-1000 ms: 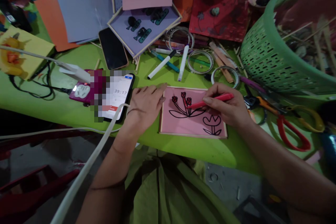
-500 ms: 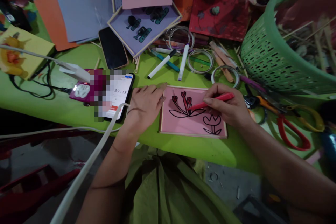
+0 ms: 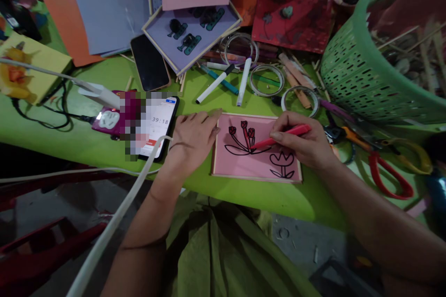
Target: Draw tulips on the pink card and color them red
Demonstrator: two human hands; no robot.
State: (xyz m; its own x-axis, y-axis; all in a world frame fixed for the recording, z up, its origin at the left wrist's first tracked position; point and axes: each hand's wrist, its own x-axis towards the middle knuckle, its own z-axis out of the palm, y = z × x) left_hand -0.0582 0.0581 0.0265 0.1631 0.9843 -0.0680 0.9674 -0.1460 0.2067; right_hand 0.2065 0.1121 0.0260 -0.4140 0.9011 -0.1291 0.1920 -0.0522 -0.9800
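Here, right hand (image 3: 306, 144) closed around red marker (image 3: 282, 135), tip down on pink card (image 3: 244, 162) at the flower stems. Left hand (image 3: 193, 139) flat and open, palm down, fingers touching the card's left edge. Card lying near the front edge of green table (image 3: 87, 144), just a narrow strip of table below it. To the left, phone (image 3: 158, 130) just beside the left hand. To the right, scissors (image 3: 386, 171) near, green basket (image 3: 376, 55) behind. Above, pens (image 3: 230, 81) and tape rings (image 3: 266, 81) crowding; little free room around.
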